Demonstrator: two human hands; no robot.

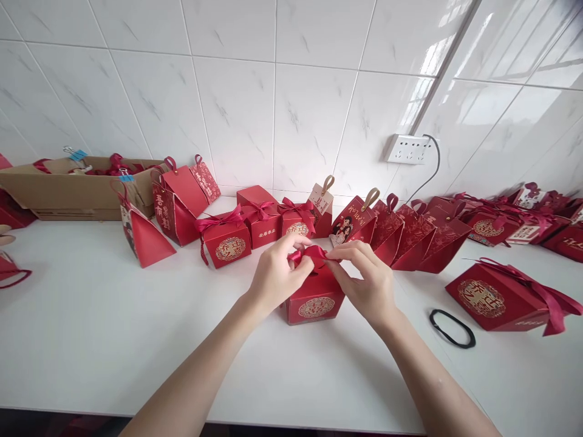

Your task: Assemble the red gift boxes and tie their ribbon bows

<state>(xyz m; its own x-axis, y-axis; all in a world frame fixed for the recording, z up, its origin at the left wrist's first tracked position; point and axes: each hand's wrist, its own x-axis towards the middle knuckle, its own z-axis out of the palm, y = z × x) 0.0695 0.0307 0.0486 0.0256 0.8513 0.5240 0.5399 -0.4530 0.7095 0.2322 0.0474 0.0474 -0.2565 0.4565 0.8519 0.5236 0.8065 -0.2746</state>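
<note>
A red gift box (pixel 315 303) with a gold round emblem stands upright on the white table between my hands. On its top is a red ribbon bow (pixel 314 252). My left hand (pixel 279 270) pinches the bow's left side between thumb and fingers. From the right, my right hand (pixel 367 279) grips the other side of the ribbon with thumb and forefinger. The fingers partly cover the knot, so how it is tied cannot be made out. Just behind stand a bow-tied red box (pixel 226 240) and several similar ones.
A cardboard box (pixel 86 197) with ribbons stands at the back left. Red triangular boxes (pixel 146 233) line the wall side. To the right lie a black hair band (pixel 452 328) and a bow-tied box (pixel 496 297). A power strip (pixel 412 149) is on the tiled wall.
</note>
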